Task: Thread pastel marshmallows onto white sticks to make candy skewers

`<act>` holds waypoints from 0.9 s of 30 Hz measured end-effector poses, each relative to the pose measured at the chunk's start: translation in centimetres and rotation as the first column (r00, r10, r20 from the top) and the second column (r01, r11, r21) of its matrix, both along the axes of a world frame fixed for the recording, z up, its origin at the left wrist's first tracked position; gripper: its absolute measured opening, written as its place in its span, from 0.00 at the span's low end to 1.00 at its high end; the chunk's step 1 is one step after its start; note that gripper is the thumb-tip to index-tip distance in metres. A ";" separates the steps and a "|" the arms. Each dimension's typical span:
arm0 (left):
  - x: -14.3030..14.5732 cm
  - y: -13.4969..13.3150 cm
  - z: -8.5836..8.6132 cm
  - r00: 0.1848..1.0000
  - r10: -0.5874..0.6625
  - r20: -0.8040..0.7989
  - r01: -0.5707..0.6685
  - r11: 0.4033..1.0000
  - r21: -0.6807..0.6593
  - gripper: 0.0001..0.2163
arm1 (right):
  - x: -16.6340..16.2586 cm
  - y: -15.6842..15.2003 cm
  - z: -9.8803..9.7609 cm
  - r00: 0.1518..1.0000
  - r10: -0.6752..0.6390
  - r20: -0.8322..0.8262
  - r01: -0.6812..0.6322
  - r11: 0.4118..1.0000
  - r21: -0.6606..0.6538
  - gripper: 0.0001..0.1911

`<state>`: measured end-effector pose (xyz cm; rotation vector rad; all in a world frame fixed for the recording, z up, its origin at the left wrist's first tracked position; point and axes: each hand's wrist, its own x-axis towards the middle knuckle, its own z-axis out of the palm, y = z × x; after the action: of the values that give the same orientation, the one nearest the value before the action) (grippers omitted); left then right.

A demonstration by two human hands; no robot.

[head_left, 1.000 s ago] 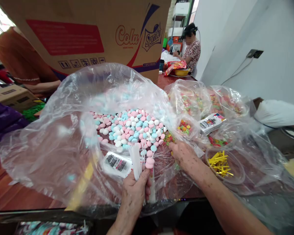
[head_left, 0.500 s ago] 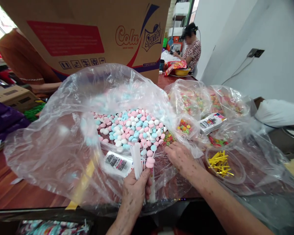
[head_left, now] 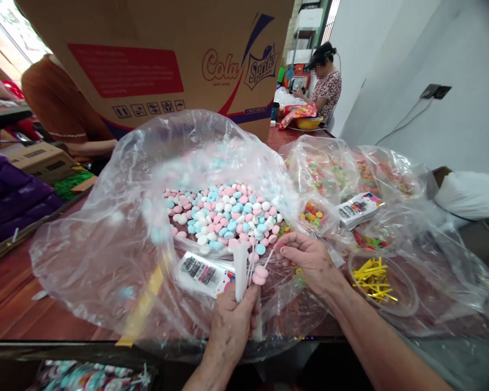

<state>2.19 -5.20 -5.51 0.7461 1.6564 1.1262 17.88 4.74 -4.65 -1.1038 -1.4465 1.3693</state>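
My left hand (head_left: 234, 317) is closed round a bundle of white sticks (head_left: 240, 266). From the same grip, a thin stick threaded with pink marshmallow candies (head_left: 259, 275) leans to the right. My right hand (head_left: 307, 258) pinches a small red candy (head_left: 280, 247) at the upper tip of that stick; whether it is threaded on I cannot tell. Beyond both hands, a pile of pink, white and blue candies (head_left: 228, 217) lies in a large clear plastic bag (head_left: 85, 260). Printed cards (head_left: 204, 274) lie left of the sticks.
Clear bags of coloured ring candies (head_left: 326, 165) and a stack of cards (head_left: 361, 209) lie at the right. A clear tub (head_left: 411, 298) holds yellow twist ties (head_left: 372, 277). A big cardboard box (head_left: 155, 49) stands behind the pile. Two people sit farther back.
My right hand has lifted from beside the small ring candies to the stick's tip, now with a red candy in its fingers. The view has shifted slightly; my left hand keeps its grip.
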 end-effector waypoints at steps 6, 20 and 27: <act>-0.3 -0.1 -0.2 0.992 -0.113 -0.052 0.114 0.993 0.028 0.15 | -0.8 -0.6 0.9 0.936 -0.024 -0.352 -0.070 0.966 -0.250 0.11; -0.3 -0.1 -0.7 0.996 -0.083 -0.038 0.084 0.996 0.035 0.16 | -1.1 -2.8 -0.8 0.953 0.079 0.293 -0.217 0.852 0.476 0.16; 0.1 -0.2 0.2 0.991 0.094 0.099 -0.103 0.991 0.084 0.19 | -1.7 -2.9 -0.1 0.914 0.135 0.383 -0.330 0.796 0.508 0.18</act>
<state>2.31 -5.36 -5.31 0.6623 1.5861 1.2927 16.20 1.79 -4.77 -0.7910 -2.1254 0.8231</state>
